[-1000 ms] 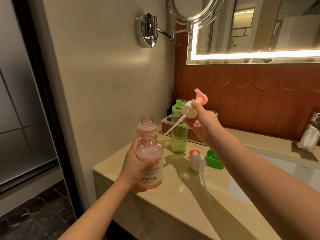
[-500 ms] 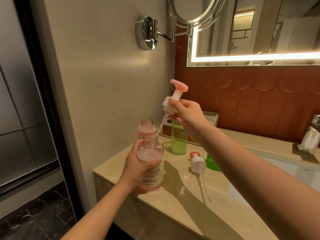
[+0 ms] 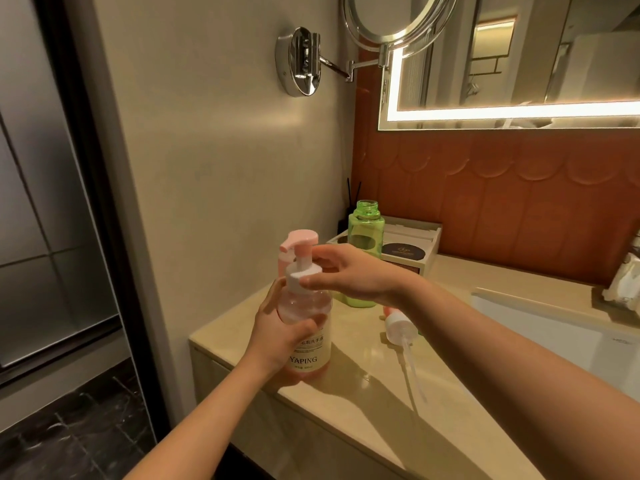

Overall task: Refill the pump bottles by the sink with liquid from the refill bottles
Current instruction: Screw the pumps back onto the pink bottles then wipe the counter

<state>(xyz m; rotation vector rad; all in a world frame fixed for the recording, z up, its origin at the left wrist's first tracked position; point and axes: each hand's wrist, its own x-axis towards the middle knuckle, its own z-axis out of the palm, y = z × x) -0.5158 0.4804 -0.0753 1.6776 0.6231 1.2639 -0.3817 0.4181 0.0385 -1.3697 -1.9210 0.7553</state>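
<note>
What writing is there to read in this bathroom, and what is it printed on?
"YAPING": label of the pink pump bottle, gripped by the left hand.
"泡洗手液": row above it, its start hidden by that hand.
Line under YAPING: too small to read.
Gold mark on the dark round disc in the box: blurred.

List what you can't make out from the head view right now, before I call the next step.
- Head view: whether the pump is screwed tight on the pink bottle; the right hand covers part of its collar.
- Second pink bottle: mostly behind the pump, so its level is unseen.
- Green bottle: base hidden behind the right hand.
- White packet: cut off by the right edge.
</note>
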